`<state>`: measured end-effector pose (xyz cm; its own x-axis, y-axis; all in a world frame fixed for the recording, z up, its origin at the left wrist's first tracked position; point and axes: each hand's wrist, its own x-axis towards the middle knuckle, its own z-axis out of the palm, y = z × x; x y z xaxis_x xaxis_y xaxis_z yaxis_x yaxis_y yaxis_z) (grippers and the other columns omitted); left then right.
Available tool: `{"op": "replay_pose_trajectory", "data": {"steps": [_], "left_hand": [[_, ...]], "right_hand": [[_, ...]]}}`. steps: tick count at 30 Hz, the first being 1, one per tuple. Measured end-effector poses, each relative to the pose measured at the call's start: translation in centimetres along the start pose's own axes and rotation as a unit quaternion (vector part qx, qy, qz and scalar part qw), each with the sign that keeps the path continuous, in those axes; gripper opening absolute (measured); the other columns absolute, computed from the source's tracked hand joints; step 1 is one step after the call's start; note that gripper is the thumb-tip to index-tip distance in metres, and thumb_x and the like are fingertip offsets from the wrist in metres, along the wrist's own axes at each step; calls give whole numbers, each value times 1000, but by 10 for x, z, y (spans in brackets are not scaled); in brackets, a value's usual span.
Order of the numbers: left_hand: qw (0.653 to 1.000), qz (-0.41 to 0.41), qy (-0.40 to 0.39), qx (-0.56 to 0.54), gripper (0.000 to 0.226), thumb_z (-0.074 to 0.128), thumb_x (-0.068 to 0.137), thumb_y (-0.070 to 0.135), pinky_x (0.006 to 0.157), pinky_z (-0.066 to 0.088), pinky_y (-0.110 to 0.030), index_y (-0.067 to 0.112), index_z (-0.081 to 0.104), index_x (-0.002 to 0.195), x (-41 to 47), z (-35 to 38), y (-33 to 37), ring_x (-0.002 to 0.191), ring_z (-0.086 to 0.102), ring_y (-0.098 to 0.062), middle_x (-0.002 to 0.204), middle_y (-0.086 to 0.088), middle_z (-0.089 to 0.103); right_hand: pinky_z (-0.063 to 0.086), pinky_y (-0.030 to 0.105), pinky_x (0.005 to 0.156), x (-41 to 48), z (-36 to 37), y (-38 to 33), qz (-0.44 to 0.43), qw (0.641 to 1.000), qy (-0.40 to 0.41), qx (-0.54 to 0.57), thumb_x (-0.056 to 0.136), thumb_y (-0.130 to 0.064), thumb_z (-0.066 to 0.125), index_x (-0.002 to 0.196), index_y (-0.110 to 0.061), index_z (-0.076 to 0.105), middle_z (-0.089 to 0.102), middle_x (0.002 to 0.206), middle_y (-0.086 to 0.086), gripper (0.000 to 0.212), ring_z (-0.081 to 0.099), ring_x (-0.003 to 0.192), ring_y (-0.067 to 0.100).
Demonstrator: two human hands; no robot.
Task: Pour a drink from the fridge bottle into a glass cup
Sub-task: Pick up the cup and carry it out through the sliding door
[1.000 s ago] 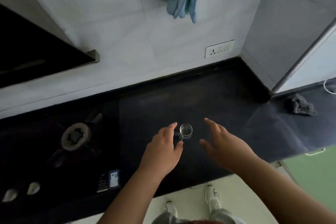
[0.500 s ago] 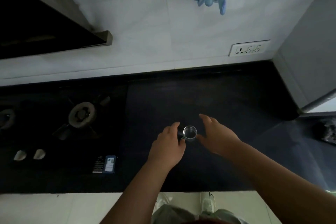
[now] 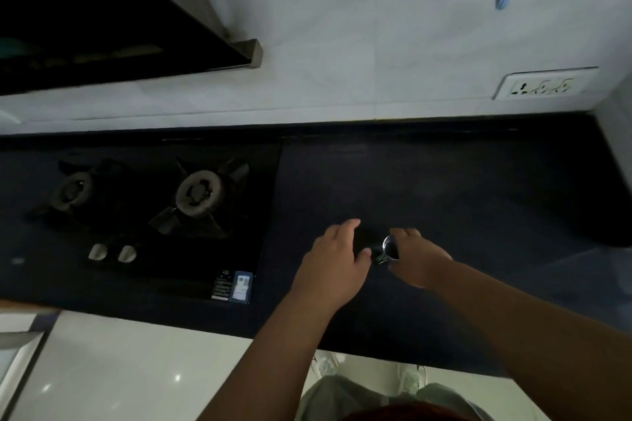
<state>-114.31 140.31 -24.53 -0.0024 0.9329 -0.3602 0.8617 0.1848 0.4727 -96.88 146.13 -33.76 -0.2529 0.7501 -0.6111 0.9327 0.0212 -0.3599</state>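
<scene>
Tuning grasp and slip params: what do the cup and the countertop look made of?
Cup: apparently clear glass, glossy; its rim glints and the dark counter shows through the wall. The right hand covers part of it.
Countertop: dark stone or laminate, I cannot tell which; faint speckle, dull sheen.

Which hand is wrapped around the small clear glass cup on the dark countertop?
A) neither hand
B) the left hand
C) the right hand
C: the right hand curls around the small clear glass cup on the dark countertop; the left hand is beside it.
</scene>
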Motion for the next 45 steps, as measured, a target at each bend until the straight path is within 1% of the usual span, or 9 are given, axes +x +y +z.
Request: {"op": "replay_pose_trajectory", "data": {"steps": [6, 10, 16, 24, 27, 30, 34, 39, 45], "left_hand": [[1000, -15, -1, -9, 59, 49, 101, 45, 104, 47, -43, 35, 26, 154, -9, -3, -11, 133, 44, -14, 152, 8, 40], [1000, -20, 1, -9, 59, 49, 101, 45, 103, 48, -42, 36, 25, 154, -13, -9, -15, 131, 45, -13, 153, 9, 39], [1000, -16, 15, -13, 59, 51, 100, 45, 104, 48, -43, 36, 26, 153, -12, -19, -12, 129, 47, -11, 150, 10, 42], [999, 5, 46, -1, 59, 50, 100, 46, 104, 48, -40, 36, 27, 153, -13, -40, 8, 130, 46, -8, 149, 12, 42], [998, 21, 65, -6, 57, 50, 100, 46, 105, 48, -40, 37, 29, 153, -16, -53, 24, 130, 47, -7, 148, 14, 43], [995, 44, 89, -10, 54, 49, 101, 46, 104, 48, -38, 38, 32, 151, -24, -66, 41, 129, 47, -6, 145, 15, 45], [990, 77, 119, -18, 51, 48, 101, 47, 108, 45, -36, 41, 33, 149, -42, -79, 61, 134, 43, -4, 145, 17, 46], [977, 88, 195, 4, 51, 47, 100, 50, 115, 35, -40, 40, 35, 149, -71, -91, 83, 141, 28, -7, 152, 17, 39], [965, 88, 249, 2, 46, 46, 100, 51, 115, 28, -34, 43, 37, 145, -112, -102, 87, 139, 27, -3, 149, 22, 38]], "right_hand": [[56, 41, 84, 1, 17, 0, 17, 999, 18, 22, 92, -26, 66, 141, -17, 30, 44, 137, 10, 62, 62, 111, 32], [49, 33, 73, 0, 19, 3, 12, 999, 22, 36, 93, -25, 66, 133, -15, 34, 50, 130, 10, 52, 63, 105, 28], [53, 35, 75, -11, 2, 5, -14, 999, 26, 32, 91, -28, 67, 123, -17, 38, 55, 122, 8, 44, 64, 100, 26], [54, 35, 69, -44, -53, -8, -62, 990, 117, 45, 85, -38, 67, 114, -27, 42, 62, 105, -1, 41, 63, 87, 19], [49, 30, 63, -66, -77, -14, -78, 987, 137, 36, 85, -40, 68, 115, -27, 44, 64, 100, -4, 40, 62, 83, 15], [56, 34, 69, -92, -100, -22, -96, 981, 165, 37, 85, -42, 69, 113, -28, 46, 65, 97, -6, 40, 64, 81, 13], [57, 33, 66, -127, -129, -33, -119, 970, 209, 45, 83, -47, 70, 105, -30, 48, 65, 87, -9, 36, 63, 73, 8], [56, 28, 63, -164, -156, -52, -168, 952, 251, 46, 81, -51, 70, 107, -35, 48, 63, 85, -14, 38, 62, 72, 3], [49, 21, 62, -202, -174, -77, -227, 936, 265, 38, 81, -49, 73, 111, -38, 47, 61, 88, -16, 42, 58, 76, 1]]}}
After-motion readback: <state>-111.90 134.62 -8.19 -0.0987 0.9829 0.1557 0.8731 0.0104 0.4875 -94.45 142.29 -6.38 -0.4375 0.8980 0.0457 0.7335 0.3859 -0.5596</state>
